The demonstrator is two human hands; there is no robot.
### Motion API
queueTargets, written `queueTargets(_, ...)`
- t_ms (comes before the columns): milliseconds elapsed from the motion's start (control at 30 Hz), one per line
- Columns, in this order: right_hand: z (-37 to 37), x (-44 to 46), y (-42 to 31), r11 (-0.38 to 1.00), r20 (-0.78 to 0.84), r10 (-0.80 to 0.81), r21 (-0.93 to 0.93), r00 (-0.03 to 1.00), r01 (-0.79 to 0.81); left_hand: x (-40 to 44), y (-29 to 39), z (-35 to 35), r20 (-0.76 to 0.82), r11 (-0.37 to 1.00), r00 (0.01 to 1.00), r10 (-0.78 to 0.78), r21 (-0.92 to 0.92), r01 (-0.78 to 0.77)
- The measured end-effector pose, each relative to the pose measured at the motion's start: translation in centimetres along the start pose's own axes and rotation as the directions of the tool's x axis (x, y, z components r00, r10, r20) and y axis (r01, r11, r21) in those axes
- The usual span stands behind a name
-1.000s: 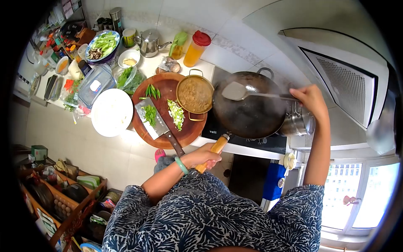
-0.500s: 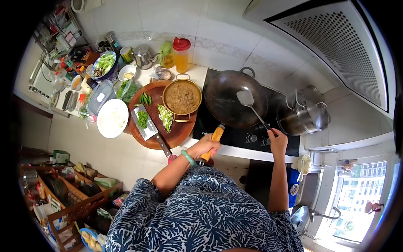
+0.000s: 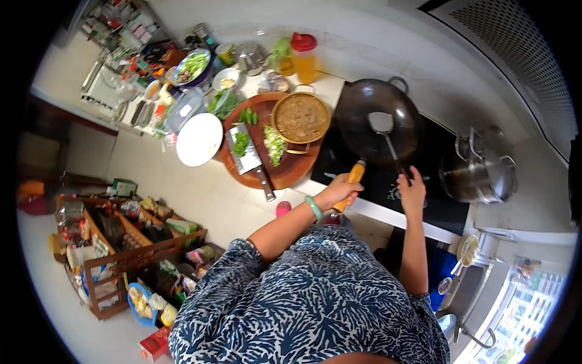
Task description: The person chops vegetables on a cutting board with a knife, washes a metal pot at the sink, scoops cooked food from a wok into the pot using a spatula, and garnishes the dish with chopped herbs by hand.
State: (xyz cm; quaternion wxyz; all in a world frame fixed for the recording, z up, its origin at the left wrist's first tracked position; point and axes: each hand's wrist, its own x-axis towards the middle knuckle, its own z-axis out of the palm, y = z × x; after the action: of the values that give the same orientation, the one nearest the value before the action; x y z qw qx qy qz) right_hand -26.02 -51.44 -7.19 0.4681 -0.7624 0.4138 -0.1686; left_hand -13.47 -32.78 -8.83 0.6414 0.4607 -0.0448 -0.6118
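A dark wok (image 3: pixel 357 115) rests on the black stove (image 3: pixel 330 148). My left hand (image 3: pixel 339 190) is wrapped round its yellow wooden handle (image 3: pixel 355 175), and a green bangle circles that wrist. My right hand (image 3: pixel 413 188) grips the dark handle of a metal spatula (image 3: pixel 381 122), whose blade lies inside the wok. Left of the wok, a brass-coloured pot (image 3: pixel 301 117) of brown meat in sauce sits on a round wooden chopping board (image 3: pixel 285 176). A cleaver (image 3: pixel 247 159) lies there too, with chopped greens (image 3: pixel 240 144) on its blade and chopped scallion (image 3: pixel 274 145) beside it.
A white plate (image 3: pixel 199 140) is left of the board. Behind stand a red-lidded jug (image 3: pixel 304 59) and a metal kettle (image 3: pixel 248 59). Lidded steel pots (image 3: pixel 476 173) stand at the stove's right. A wooden rack (image 3: pixel 130 267) full of goods is at lower left.
The camera view has turned, so the counter and stove appear shifted right. Both hands keep their grips, and the spatula stays in the wok.
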Motion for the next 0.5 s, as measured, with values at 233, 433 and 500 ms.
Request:
queueTargets(233,0.0,0.3,-0.3,0.93,0.057,0.18,0.314,0.982,-0.189,-3.6,2.3,-2.2,0.085,0.996,0.993,-0.087,-0.017,0.089)
queueTargets(433,-1.3,-0.9,2.6,0.937,-0.047,0.235,0.276,0.971,-0.214,-10.3,6.2,-16.6,-0.388,0.418,0.494,0.778,0.907,0.053)
queueTargets(500,-1.4,-1.8,2.9,0.916,-0.143,0.294,0.326,0.945,-0.236,-11.2,6.3,-21.4,-0.317,0.171,0.342,0.885,0.902,0.396)
